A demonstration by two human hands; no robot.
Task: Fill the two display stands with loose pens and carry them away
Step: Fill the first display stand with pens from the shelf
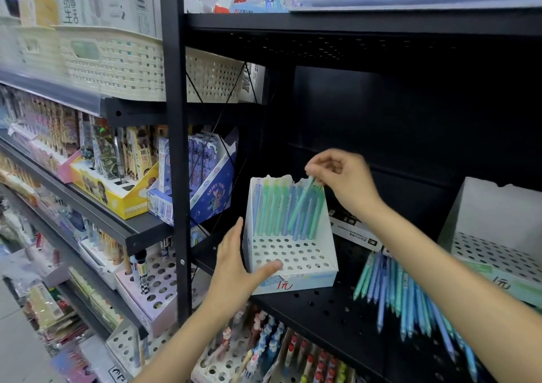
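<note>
1. Nearest the camera, the left hand (238,268) is seen with fingers straight and spread, the palm pressed to the left wall of the near display stand (289,237) and the thumb laid over its front rim; nothing is gripped.
2. That stand is set on the black perforated shelf (328,306); its back rows are filled with upright pens, its front holes are bare.
3. One teal pen (302,202) is pinched at its top by the right hand (341,181), with its long axis tilted, tip down-left towards the filled rows.
4. Loose pens (410,291) are heaped on the shelf right of the stand, under the right forearm, so the right hand is judged the nearer for fetching.
5. A second display stand (498,236), with no pens seen in it, is placed at far right.
</note>
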